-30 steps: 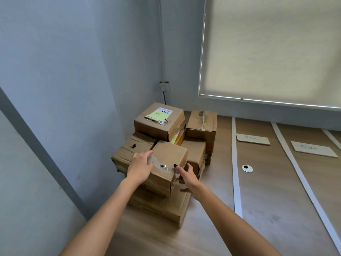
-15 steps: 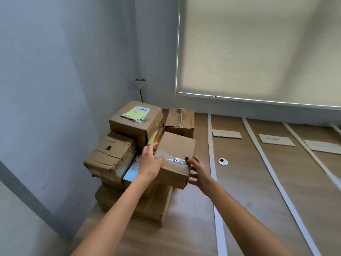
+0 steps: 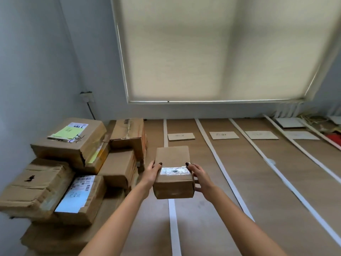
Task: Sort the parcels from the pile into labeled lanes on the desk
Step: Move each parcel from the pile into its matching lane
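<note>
Two-handed grip, parcel [image 3: 172,169] level (long axis away)

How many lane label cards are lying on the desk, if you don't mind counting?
4 that I can see, in a row along the back of the desk: first card, second card, third card, fourth card. More may lie beyond the right edge.

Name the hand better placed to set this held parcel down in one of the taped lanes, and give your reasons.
Right, probably. Both hands grip the small parcel, but the right hand is on the side facing the lanes and their label cards, while the left hand is on the side towards the pile.
</note>
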A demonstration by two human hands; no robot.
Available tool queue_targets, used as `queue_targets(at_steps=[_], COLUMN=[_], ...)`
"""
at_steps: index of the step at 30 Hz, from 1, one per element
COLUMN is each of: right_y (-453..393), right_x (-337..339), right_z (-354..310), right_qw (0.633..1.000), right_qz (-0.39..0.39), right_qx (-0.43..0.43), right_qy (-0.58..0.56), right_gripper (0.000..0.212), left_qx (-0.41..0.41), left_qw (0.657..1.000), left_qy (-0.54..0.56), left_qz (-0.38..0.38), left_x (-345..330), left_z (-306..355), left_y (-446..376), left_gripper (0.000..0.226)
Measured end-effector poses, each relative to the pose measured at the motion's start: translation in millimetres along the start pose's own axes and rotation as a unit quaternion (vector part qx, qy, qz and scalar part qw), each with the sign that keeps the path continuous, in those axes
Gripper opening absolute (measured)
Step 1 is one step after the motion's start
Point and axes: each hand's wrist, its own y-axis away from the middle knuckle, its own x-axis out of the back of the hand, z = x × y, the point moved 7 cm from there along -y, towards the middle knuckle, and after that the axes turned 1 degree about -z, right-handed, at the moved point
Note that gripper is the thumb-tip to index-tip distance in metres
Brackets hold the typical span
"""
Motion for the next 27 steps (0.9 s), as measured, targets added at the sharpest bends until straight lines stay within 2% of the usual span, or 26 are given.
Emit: queue_targets(at_steps=[5, 9, 10, 14, 17, 23, 27], right_y=[-10, -23, -27, -34, -38, -33, -34], right_x=[50, 90, 101, 129, 140, 140, 141], right_z=[-4, 1, 3, 2, 3, 6, 6], right_qw=[1.000, 0.999, 0.998, 0.994, 0.990, 0.989, 0.990], right_qz=[-0.001, 0.018, 0.030, 0.025, 0.020, -0.047, -0.072], right_qx=[0.004, -0.001, 0.007, 0.039, 0.058, 0.046, 0.052], right_qy=[-0.016, -0.040, -0.051, -0.102, -0.125, -0.133, -0.108], right_gripper=[0.056, 0.070, 0.068, 0.037, 0.041, 0.048, 0.044], left_qx=[0.015, 0.021, 0.022, 0.056, 0.084, 0.091, 0.083], left_qw=[0.999, 0.996, 0.995, 0.994, 0.994, 0.993, 0.991], left_qy=[-0.036, -0.081, -0.091, -0.091, -0.030, 0.026, 0.061], left_qz=[0.029, 0.039, 0.037, -0.011, -0.057, -0.074, -0.086], left_x=[-50, -94, -105, -143, -164, -191, -203], left_z=[-1, 4, 5, 4, 2, 1, 2], left_y=[-12, -16, -17, -21, -18, -13, -15], left_gripper=[0.050, 0.067, 0.072, 0.083, 0.089, 0.081, 0.063])
